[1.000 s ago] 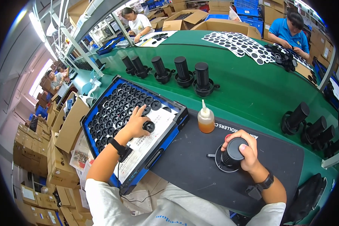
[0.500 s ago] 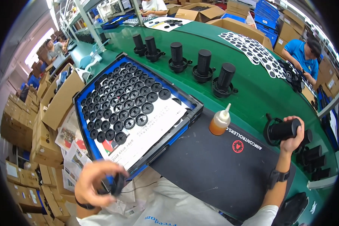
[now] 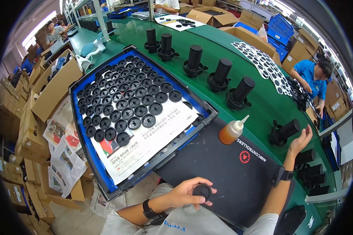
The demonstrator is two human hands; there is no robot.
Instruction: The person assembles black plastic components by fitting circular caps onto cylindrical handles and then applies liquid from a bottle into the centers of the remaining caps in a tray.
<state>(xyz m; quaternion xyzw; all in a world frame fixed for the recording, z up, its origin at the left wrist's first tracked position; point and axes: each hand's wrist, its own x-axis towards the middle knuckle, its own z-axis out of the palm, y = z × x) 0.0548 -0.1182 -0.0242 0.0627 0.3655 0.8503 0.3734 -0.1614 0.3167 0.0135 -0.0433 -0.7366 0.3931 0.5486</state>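
Observation:
My left hand (image 3: 180,195) grips a round black plastic cap (image 3: 202,191) by its edge, low over the near edge of the black mat (image 3: 227,172). At the right, my right hand (image 3: 301,141) has its fingers stretched out and holds nothing. Just beyond it on the green bench stands a black cylinder on a round flanged base (image 3: 283,132), tilted in the view. Left of the mat, a blue tray with black corners (image 3: 114,192) carries rows of similar round caps (image 3: 147,98) on printed paper.
A squeeze bottle of amber liquid (image 3: 230,132) stands at the mat's far edge. More flanged black cylinders (image 3: 219,74) line the bench, with others (image 3: 310,170) at the right. A person in blue (image 3: 312,78) works across it. Cardboard boxes (image 3: 33,133) fill the left.
My left hand has carried the cap from the tray's near corner rightward to the mat's near edge. My right hand has let go of the flanged cylinder, which now stands on the bench.

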